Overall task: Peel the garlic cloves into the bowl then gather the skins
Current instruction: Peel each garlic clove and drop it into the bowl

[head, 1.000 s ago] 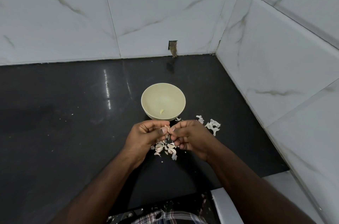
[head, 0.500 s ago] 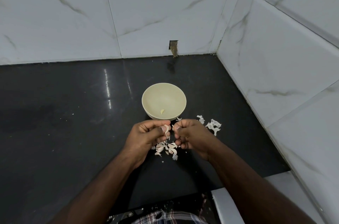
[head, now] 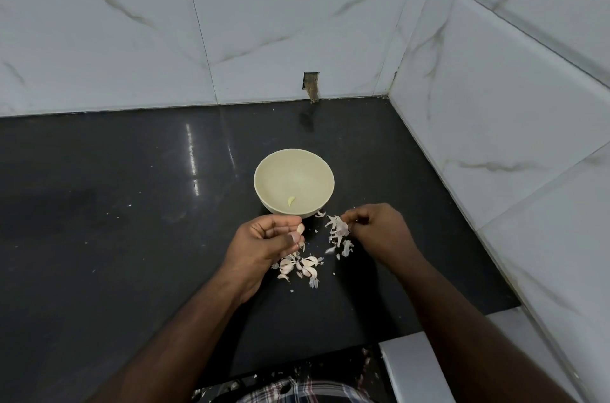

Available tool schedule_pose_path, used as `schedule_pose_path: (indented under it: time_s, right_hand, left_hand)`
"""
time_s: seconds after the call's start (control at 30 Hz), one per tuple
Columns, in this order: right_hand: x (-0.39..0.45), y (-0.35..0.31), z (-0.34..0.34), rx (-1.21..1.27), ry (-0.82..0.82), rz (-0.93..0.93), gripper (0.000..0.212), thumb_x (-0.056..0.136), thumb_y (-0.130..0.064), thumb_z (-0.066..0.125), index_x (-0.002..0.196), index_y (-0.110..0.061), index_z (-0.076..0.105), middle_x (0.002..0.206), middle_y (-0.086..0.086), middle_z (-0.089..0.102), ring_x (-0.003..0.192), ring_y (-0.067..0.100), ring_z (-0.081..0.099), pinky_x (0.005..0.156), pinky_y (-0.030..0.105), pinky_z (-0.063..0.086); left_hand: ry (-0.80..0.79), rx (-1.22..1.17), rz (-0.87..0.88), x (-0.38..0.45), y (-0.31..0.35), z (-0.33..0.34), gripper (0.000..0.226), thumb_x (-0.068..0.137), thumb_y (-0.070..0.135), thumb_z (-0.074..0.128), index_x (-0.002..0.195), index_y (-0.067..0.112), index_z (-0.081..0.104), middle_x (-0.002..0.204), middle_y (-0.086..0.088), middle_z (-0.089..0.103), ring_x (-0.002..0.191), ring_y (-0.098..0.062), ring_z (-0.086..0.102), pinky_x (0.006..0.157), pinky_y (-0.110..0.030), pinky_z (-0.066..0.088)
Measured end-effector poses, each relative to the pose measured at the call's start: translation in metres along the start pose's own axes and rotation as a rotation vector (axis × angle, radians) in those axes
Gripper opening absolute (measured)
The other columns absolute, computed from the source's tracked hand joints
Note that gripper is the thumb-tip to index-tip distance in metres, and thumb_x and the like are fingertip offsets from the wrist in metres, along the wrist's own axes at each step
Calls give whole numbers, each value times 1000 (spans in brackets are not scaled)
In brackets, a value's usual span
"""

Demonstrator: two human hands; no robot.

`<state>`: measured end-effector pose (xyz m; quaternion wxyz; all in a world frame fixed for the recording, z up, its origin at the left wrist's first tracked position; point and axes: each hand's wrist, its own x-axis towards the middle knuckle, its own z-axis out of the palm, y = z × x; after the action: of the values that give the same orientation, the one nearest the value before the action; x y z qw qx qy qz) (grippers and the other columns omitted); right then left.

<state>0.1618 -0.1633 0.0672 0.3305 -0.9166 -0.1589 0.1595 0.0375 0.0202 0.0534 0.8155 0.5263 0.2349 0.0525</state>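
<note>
Two hands apart: left hand (head: 264,242) pinches clove (head: 300,229).

— What light are you working in?

— Dim and cool. Your polished black stone countertop (head: 132,204) throws back two narrow vertical streaks of glare left of the pale cream round bowl (head: 293,186), so a lamp sits somewhere high and ahead of you.

— Any shadows?

— Soft ones only: a faint dark patch on the counter far left, and a mild shade inside the bowl's near wall.

— Is the picture sharp?

— Sharp in the middle. Your right hand (head: 379,232) shows slight smear at the fingers. The white marble-veined wall tiles (head: 297,22) bow outward toward the edges, and grout lines curve from the wide lens.
</note>
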Motion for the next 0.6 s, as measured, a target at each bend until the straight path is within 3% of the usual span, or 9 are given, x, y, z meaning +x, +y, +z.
schedule_pose_path:
  time_s: [0.07,0.17,0.27,0.33,0.43,0.53,0.6]
  right_hand:
    - [-2,-4,-1,-98,50,-62,20,88,-20,67,103,-29,78,102,-14,73,93,4,66,83,21,48]
    - [-7,-14,1,-3,119,-149,16,90,-28,70,103,-28,78,90,-17,70,80,-5,60,75,14,42]
    - [-16,-28,12,323,-48,-177,13,87,-21,76,98,-28,77,77,-16,73,72,-5,65,72,18,48]
    - [-20,-35,21,456,-147,-200,17,87,-13,76,98,-27,76,81,-6,77,77,5,71,75,24,55]
    - [-20,-38,29,504,-172,-244,15,89,-7,73,96,-19,77,86,-2,78,85,15,74,82,32,59]
    - [-17,-36,29,518,-208,-218,12,90,-3,70,94,-13,77,74,-8,75,69,3,68,68,22,53]
    - [-17,-36,28,545,-234,-199,15,90,-2,69,93,-16,76,75,-5,75,69,4,67,69,23,52]
  left_hand:
    - [13,-1,0,1,0,0,21,84,-14,66,97,1,71,91,-13,75,79,-19,73,70,-24,59]
    - [19,6,14,1,0,1,21,82,-15,67,94,2,71,90,-14,74,77,-20,71,70,-25,59]
    - [18,25,23,1,0,1,22,80,-16,69,91,3,71,86,-13,74,78,-22,69,73,-30,57]
    - [10,27,27,1,0,1,22,79,-16,69,90,4,71,85,-16,73,77,-22,69,73,-30,57]
    - [2,42,37,1,2,1,22,79,-16,69,89,3,70,82,-15,73,72,-18,70,68,-26,59]
    - [15,49,31,0,4,1,22,79,-17,69,90,2,68,76,-10,72,67,-15,68,65,-24,58]
    - [23,44,26,0,5,1,23,79,-17,69,90,2,68,75,-9,71,67,-16,69,67,-25,59]
